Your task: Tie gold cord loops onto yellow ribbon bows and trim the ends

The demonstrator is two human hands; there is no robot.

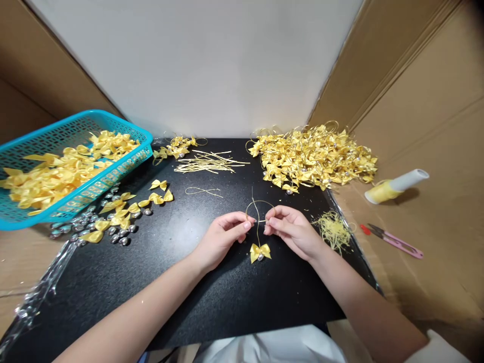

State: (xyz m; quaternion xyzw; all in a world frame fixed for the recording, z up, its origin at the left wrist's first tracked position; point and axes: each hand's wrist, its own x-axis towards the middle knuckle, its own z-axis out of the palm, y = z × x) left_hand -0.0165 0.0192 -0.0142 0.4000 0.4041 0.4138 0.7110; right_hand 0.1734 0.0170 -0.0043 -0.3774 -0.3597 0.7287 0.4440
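Between my two hands a thin gold cord (258,233) forms a round loop, crossed by a thin needle-like strand standing up in the middle. From it hangs a yellow satin bow (260,252) with a small silver bell at its centre. My left hand (233,228) pinches the left side of the loop between thumb and fingertips. My right hand (289,227) pinches the right side the same way. A single twisted piece of gold cord (203,191) lies on the black table beyond my left hand.
A turquoise basket (145,135) of yellow bows stands left, with loose bows and silver bells (123,237) beside it. Cut cords (212,162) lie at the back. Finished bows (313,156) are heaped back right, near cord scraps (335,231), pink-handled thread snips (401,244) and a spool (397,185).
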